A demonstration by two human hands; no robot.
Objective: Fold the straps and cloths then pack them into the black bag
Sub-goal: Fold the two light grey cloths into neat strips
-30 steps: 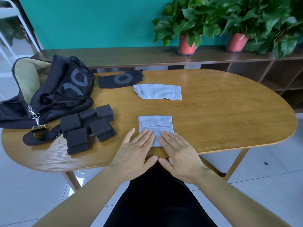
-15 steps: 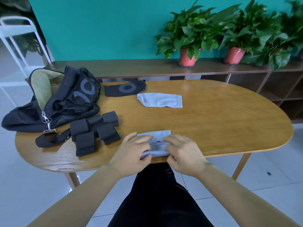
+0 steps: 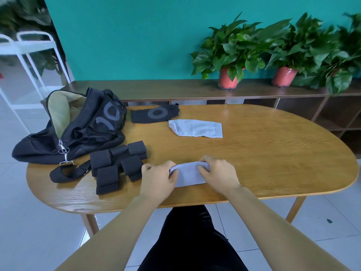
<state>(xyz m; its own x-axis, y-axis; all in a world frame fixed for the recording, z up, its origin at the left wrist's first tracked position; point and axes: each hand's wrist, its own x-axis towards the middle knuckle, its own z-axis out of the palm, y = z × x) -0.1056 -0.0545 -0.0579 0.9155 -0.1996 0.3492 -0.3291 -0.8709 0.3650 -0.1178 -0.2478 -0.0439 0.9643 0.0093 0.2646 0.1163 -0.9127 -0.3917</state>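
- The left hand and the right hand each grip one end of the folded grey cloth. The fingers curl over its far edge and the thumbs sit on the near side.
- This folded grey cloth lies on the wooden tabletop close to the near edge, directly in front of the person. Only its middle shows between the two hands.
- A second grey cloth lies flat farther back on the tabletop, well apart from the hands. Its left end is slightly rumpled.
- Just behind and to the left of it lies a black cloth with a grey ring printed on it, at the far edge of the tabletop.
- The black bag slumps on the left end of the tabletop. Its mouth is open and shows a beige lining.
- A metal clip hangs from the front of the bag, above a loose black strap loop.
- Several folded straps sit clustered just left of the left hand, between it and the bag.
- Two potted plants stand on a low shelf unit against the teal wall.
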